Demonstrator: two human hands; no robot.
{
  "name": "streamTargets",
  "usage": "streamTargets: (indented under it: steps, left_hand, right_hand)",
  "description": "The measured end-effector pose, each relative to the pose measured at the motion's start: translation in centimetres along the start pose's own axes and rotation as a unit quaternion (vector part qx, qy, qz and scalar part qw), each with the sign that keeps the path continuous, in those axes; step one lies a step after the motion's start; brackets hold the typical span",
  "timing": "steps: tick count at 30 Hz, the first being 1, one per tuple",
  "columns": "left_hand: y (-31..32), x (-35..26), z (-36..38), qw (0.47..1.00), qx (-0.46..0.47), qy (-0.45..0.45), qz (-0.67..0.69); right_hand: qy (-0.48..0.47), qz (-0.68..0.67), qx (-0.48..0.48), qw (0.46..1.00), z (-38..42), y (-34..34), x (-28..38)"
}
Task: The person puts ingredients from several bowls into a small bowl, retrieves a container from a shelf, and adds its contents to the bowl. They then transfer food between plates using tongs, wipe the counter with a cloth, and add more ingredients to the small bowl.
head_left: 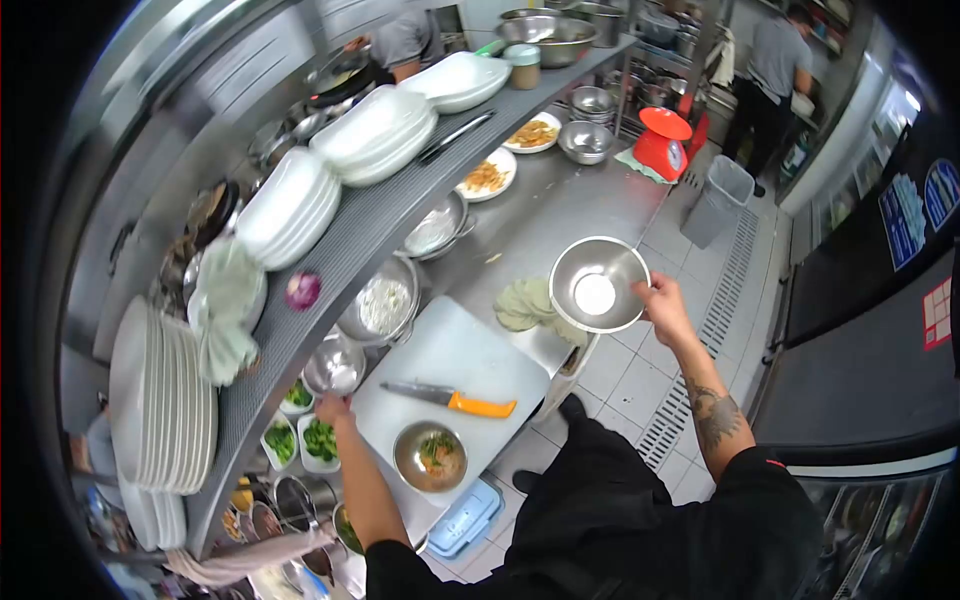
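Observation:
My right hand (657, 297) grips the rim of an empty-looking steel bowl (598, 284), held at the counter's right edge beside a folded green cloth (524, 304). My left hand (333, 408) reaches to the near side of a small steel bowl (334, 364) under the shelf; its fingers are too small to make out. On the white cutting board (437, 347) lies a knife with an orange handle (482, 405). A steel bowl (430, 456) with greens and orange-brown food stands at the board's near corner.
A shelf (352, 232) with stacked white dishes (290, 209), plates (165, 395) and a red onion (303, 291) overhangs the counter's left side. Broccoli containers (320, 440) sit below. Farther back are a red scale (662, 143), a grey bin (718, 200) and two people (775, 70).

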State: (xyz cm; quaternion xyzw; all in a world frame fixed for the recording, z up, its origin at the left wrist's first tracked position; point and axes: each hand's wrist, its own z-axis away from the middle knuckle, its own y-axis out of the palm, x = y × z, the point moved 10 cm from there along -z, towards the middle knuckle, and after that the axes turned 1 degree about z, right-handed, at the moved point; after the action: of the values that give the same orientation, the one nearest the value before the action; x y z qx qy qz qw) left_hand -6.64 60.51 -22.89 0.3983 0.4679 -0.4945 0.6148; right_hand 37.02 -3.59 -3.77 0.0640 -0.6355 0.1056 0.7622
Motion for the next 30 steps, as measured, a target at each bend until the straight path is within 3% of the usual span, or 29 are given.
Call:
streamTargets:
  steps: [3, 4, 5, 7, 9, 11, 13, 15, 17, 19, 21, 22, 23, 24, 26, 28, 30]
  left_hand:
    - [-1.4, -3.6, 3.6, 0.999, 0.035, -0.005, 0.013]
    - [-2.6, -3.5, 3.3, 0.995, 0.09, 0.008, 0.031]
    - [-5.0, -4.8, 5.9, 0.999, 0.009, 0.03, 0.027]
    - [-8.1, -6.8, 10.1, 0.995, -0.018, 0.04, -0.094]
    - [-9.4, -9.3, 17.3, 0.991, -0.059, 0.103, -0.059]
    - [-7.1, -11.2, 25.5, 0.991, -0.045, 0.083, -0.092]
    - [-5.8, -9.8, 29.5, 0.987, -0.094, 0.06, -0.112]
    - [0.3, -9.0, 34.1, 0.991, -0.014, 0.041, -0.129]
    - [9.7, -8.0, 38.9, 0.99, 0.05, 0.004, -0.132]
    - [20.4, -5.9, 42.3, 0.981, 0.11, -0.051, -0.153]
    - [31.2, -3.7, 45.1, 0.963, 0.216, -0.063, -0.149]
    - [36.2, -0.3, 44.5, 0.955, 0.28, -0.07, -0.071]
    - [41.7, -1.0, 47.0, 0.948, 0.297, -0.077, -0.091]
    - [46.2, -1.2, 48.7, 0.946, 0.299, -0.071, -0.107]
    - [54.9, 0.8, 50.4, 0.93, 0.354, -0.094, 0.0]
    - [60.6, 2.4, 52.6, 0.912, 0.377, -0.148, 0.068]
    - [62.1, 3.8, 53.6, 0.927, 0.347, -0.144, -0.01]
  right_hand:
    - [0.035, -0.097, -0.061, 0.993, -6.5, -5.3, -2.2]
    - [0.031, -0.135, -0.054, 0.989, -9.6, -5.8, -2.6]
    - [0.032, -0.14, -0.05, 0.988, -13.3, -6.1, -3.1]
    - [0.02, -0.161, -0.05, 0.986, -21.7, -6.8, -3.1]
    - [0.004, -0.18, -0.051, 0.982, -30.7, -6.6, -1.6]
    - [0.004, -0.205, -0.05, 0.977, -40.5, -5.8, 0.3]
    - [0.011, -0.215, -0.065, 0.975, -49.9, -5.2, 1.0]
    - [0.028, -0.215, -0.085, 0.972, -58.6, -4.6, 1.4]
    - [0.025, -0.222, -0.043, 0.974, -62.7, -3.5, 3.2]
    - [0.025, -0.169, 0.023, 0.985, -61.8, -3.5, 5.1]
    - [-0.058, -0.197, 0.081, 0.975, -55.6, -4.4, 7.6]
    - [-0.053, -0.181, 0.091, 0.978, -53.0, -5.4, 6.7]
    - [-0.056, -0.168, 0.097, 0.979, -47.8, -6.6, 7.3]
    - [-0.069, -0.152, 0.073, 0.983, -45.7, -8.6, 4.8]
    - [-0.039, -0.137, 0.157, 0.977, -42.7, -10.6, -2.9]
    - [0.1, -0.007, 0.192, 0.976, -37.3, -11.1, -10.0]
    - [0.109, 0.174, 0.353, 0.913, -32.0, -8.7, -12.8]
